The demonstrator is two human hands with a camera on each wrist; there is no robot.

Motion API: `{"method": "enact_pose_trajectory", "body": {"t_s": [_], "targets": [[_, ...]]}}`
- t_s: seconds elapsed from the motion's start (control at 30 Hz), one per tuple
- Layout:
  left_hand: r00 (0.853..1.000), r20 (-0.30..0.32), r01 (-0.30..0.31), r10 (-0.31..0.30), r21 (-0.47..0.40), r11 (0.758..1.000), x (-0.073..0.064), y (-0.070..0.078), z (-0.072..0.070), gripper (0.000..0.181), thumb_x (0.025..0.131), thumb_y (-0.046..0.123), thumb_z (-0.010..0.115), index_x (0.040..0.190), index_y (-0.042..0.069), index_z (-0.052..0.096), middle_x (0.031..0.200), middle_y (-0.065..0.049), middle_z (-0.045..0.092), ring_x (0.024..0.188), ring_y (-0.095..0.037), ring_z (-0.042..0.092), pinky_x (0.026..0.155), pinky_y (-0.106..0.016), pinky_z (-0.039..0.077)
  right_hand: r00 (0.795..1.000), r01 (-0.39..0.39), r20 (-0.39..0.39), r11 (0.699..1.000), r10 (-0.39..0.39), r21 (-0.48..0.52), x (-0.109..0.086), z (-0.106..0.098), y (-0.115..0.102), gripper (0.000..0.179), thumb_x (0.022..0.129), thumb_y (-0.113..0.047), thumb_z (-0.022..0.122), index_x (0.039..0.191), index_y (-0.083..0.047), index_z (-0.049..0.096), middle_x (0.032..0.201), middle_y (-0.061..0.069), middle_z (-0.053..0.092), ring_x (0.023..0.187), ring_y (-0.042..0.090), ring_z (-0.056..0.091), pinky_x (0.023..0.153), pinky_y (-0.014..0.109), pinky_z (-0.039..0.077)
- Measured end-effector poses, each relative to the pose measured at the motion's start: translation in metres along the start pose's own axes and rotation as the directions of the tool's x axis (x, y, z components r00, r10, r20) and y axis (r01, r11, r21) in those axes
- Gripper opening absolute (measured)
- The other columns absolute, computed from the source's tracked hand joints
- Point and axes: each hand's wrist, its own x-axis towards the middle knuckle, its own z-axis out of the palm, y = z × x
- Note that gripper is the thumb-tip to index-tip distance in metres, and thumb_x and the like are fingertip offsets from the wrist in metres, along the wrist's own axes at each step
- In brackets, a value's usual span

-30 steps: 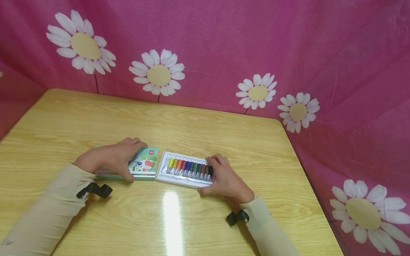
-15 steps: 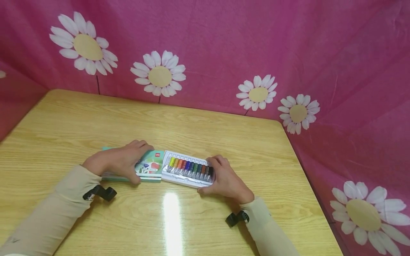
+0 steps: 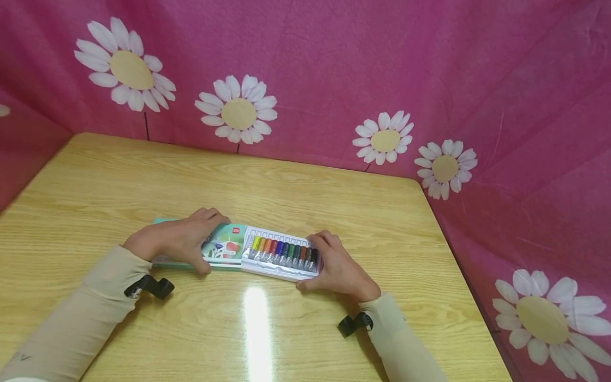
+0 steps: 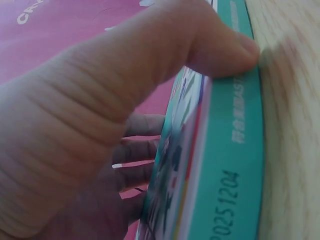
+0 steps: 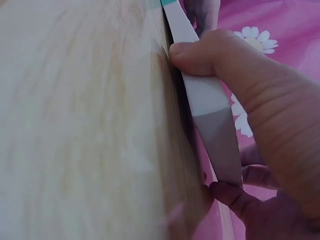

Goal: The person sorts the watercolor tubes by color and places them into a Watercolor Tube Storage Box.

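Observation:
A flat green paint box (image 3: 224,246) with a flower picture lies on the table, its side showing printed text in the left wrist view. My left hand (image 3: 174,240) grips it from above, thumb on the near side and fingers over the far side. Against the box's right end is a white tray (image 3: 274,272) holding a row of coloured paint tubes (image 3: 286,252), yellow through black. The tray's left end meets the box opening. My right hand (image 3: 338,266) holds the tray's right end between thumb and fingers, covering that corner. In the right wrist view the tray's pale side (image 5: 205,95) stands close over the wood.
The wooden table (image 3: 305,196) reaches back to a pink cloth (image 3: 310,63) printed with large white daisies. A bright light reflection (image 3: 258,329) lies on the near tabletop. Black wrist straps (image 3: 150,286) are on both sleeves.
My left hand has moved slightly right with the box, so its open end now overlaps the tray's left edge. The right hand and the tray have stayed almost still.

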Motion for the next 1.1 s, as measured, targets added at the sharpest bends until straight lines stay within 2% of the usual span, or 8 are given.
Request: {"method": "enact_pose_trajectory", "body": {"t_s": [0.27,0.47,0.8,1.1], "targets": [[1.000,-0.001,-0.010,0.010,-0.017,1.000,0.001,0.000,0.001,0.102,0.062,0.037,0.086,0.150,0.011,0.042,0.142,-0.003,0.048,0.126,-0.021,0.043,0.103,-0.043,0.047,0.999,0.030,0.016,1.000,-0.030,0.007,0.002,-0.003,0.003,0.105,0.063,-0.053,0.095,0.150,-0.018,0.049,0.145,0.002,0.048,0.129,0.021,0.045,0.112,0.044,0.049],[1.000,0.016,-0.025,0.026,-0.048,0.999,0.005,0.008,0.003,0.103,0.062,0.036,0.088,0.151,0.015,0.041,0.148,-0.001,0.045,0.131,-0.019,0.041,0.107,-0.043,0.047,0.999,0.025,0.028,1.000,-0.025,0.008,0.003,-0.007,0.005,0.105,0.062,-0.052,0.096,0.150,-0.020,0.049,0.146,-0.001,0.047,0.130,0.019,0.045,0.113,0.045,0.049],[1.000,-0.007,-0.030,0.030,-0.042,0.999,0.009,0.017,0.008,0.105,0.063,0.041,0.088,0.153,0.013,0.042,0.153,-0.006,0.046,0.135,-0.024,0.041,0.115,-0.055,0.040,0.999,0.040,0.024,0.999,-0.040,0.024,0.004,-0.004,0.005,0.109,0.062,-0.053,0.096,0.153,-0.017,0.047,0.147,0.002,0.046,0.132,0.021,0.045,0.115,0.045,0.047],[0.999,-0.024,-0.047,0.046,-0.044,0.998,0.011,0.015,0.012,0.105,0.062,0.038,0.085,0.154,0.013,0.041,0.153,-0.004,0.046,0.136,-0.022,0.042,0.115,-0.052,0.040,0.999,0.036,0.023,0.999,-0.036,0.008,0.003,-0.003,0.005,0.110,0.062,-0.054,0.096,0.154,-0.017,0.047,0.149,0.003,0.046,0.134,0.021,0.045,0.116,0.045,0.046]]}}
